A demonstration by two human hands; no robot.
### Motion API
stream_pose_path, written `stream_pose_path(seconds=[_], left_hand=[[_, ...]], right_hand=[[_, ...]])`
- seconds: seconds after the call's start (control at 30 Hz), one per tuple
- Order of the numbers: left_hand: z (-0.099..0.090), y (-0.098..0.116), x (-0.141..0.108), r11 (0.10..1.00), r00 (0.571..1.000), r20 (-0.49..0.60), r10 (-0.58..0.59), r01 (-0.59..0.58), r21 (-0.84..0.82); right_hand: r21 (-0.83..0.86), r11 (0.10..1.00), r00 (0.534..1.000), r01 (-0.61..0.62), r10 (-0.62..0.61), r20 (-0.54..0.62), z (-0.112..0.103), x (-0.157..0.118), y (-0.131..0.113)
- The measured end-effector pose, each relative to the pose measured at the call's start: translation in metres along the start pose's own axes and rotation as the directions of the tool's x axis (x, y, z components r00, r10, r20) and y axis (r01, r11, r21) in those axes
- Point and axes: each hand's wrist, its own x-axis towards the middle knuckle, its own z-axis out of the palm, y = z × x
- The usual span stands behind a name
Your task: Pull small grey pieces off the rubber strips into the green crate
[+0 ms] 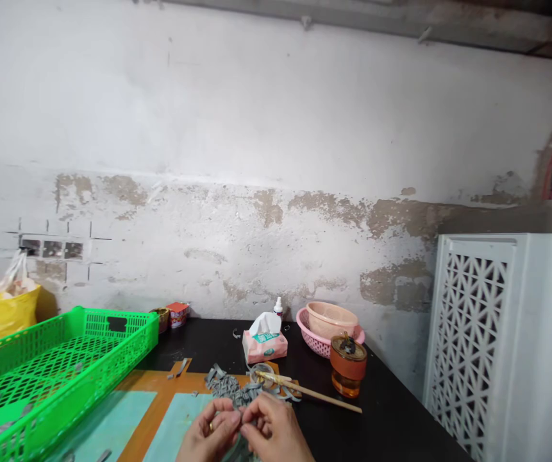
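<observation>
My left hand [212, 431] and my right hand [274, 428] meet at the bottom centre. Both are closed, their fingertips pinched close together. What lies between the fingertips is too small and hidden to make out. Just beyond them is a heap of short grey strips [226, 385], partly covered by my hands. A wooden stick [326, 397] with a yellowish, smeared end lies to the right of the heap, that end over a small round dish [260, 369]. Under my hands are pale green sheets [182, 414] edged with brown tape [147, 420].
A green mesh crate [153, 343] with some grey strips inside stands at left, beside a yellow bag [4, 317]. At the back are a tissue box [265, 350], a white bottle [278, 305], a pink basket [307, 332] and a peach bowl [332, 317]. An amber jar [347, 369] stands right.
</observation>
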Motion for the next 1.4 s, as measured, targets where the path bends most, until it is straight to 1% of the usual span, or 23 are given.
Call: stream_pose_path(seconds=[0.07,0.13,0.2,0.27,0.33,0.43,0.53,0.6,0.8,0.97,1.2,1.3,1.4], left_hand=[[0.002,0.003,-0.002,1.000,1.000,-0.012,-0.001,0.001,-0.007],[0.004,0.005,-0.005,1.000,1.000,0.006,0.009,-0.009,-0.001],[0.005,0.005,-0.007,1.000,0.999,0.043,0.030,-0.030,0.007],[0.006,0.003,-0.008,0.998,0.995,0.083,0.056,-0.057,0.017],[0.005,0.003,-0.007,0.996,0.991,0.110,0.077,-0.081,0.029],[0.003,0.005,-0.006,0.993,0.986,0.137,0.095,-0.105,0.062],[0.002,0.010,-0.007,0.987,0.979,0.185,0.083,-0.106,0.120],[0.003,0.014,-0.008,0.983,0.976,0.200,0.081,-0.111,0.145],[0.007,0.020,-0.011,0.978,0.978,0.186,0.097,-0.128,0.167],[0.006,0.018,-0.009,0.966,0.978,0.147,0.147,-0.174,0.190],[0.007,0.015,-0.008,0.962,0.975,0.189,0.114,-0.155,0.223],[0.007,0.014,-0.008,0.963,0.976,0.174,0.128,-0.164,0.212],[0.006,0.011,-0.008,0.959,0.978,0.125,0.168,-0.192,0.211]], right_hand=[[0.094,0.996,1.000,0.002,-0.003,0.012,-0.002,0.001,-0.001],[0.265,0.961,0.997,-0.079,0.070,0.043,-0.003,0.002,0.000],[0.396,0.905,0.988,-0.155,0.136,0.076,-0.005,0.003,-0.001],[0.471,0.861,0.981,-0.191,0.167,0.094,-0.007,0.004,-0.003],[0.511,0.832,0.976,-0.216,0.187,0.108,-0.009,0.005,-0.005],[0.504,0.830,0.971,-0.241,0.204,0.127,-0.010,0.006,-0.004],[0.495,0.838,0.973,-0.228,0.190,0.128,-0.010,0.005,-0.001],[0.516,0.828,0.976,-0.219,0.179,0.127,-0.009,0.005,0.001],[0.546,0.805,0.972,-0.233,0.199,0.122,-0.007,0.004,0.002],[0.565,0.788,0.968,-0.245,0.229,0.100,-0.007,0.005,-0.001],[0.586,0.779,0.975,-0.222,0.195,0.111,-0.006,0.004,0.002],[0.594,0.772,0.974,-0.227,0.195,0.119,-0.005,0.002,0.006],[0.604,0.759,0.970,-0.241,0.210,0.123,-0.004,0.001,0.005]])
